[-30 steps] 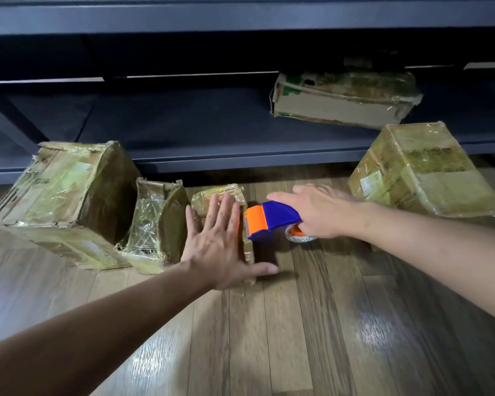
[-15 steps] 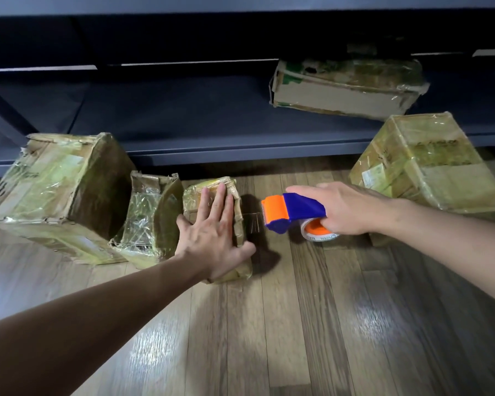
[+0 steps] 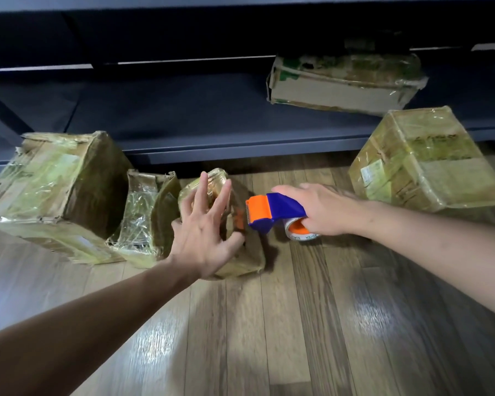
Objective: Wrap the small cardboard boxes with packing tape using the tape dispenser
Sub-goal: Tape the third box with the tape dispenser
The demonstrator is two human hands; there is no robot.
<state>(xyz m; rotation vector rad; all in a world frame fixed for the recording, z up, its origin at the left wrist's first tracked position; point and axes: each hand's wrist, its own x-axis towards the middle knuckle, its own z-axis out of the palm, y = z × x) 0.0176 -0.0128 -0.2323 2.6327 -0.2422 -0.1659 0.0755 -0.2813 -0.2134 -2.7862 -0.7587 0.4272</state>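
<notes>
Left hand: the left hand (image 3: 203,235) lay open on the small box (image 3: 249,255), its fingers straight and fanned apart and its thumb against the box's right-hand face.
Right hand: the right hand (image 3: 323,210) was closed round the handle of the tape dispenser (image 3: 272,211), with the tape roll (image 3: 300,234) just under the palm.
Small box: it stood on the wooden floor (image 3: 269,324), near the floor's far edge where the dark shelf (image 3: 183,118) begins, just beside the crumpled box (image 3: 146,215) on its left.
Dispenser head: the orange end sat just beside the box's right-hand face, which showed an orange reflection. Whether the blade touched the face could not be told.
Just changed: half a second earlier the dispenser had drawn away, with bare floor between it and the box. It had since come back in close.
Against a second earlier: the left fingers had then lain together, flat on the top. They had since spread, and the box showed more of its right-hand face, as if tipped or turned.
Meaning for the task: one strip looked finished and a fresh pass seemed to be starting. The box was already glossy with tape, so its wrapping was probably well along.
Other boxes: the large box (image 3: 55,190) at the left, the box (image 3: 420,161) at the right and the one on the shelf (image 3: 343,81) kept their places.
</notes>
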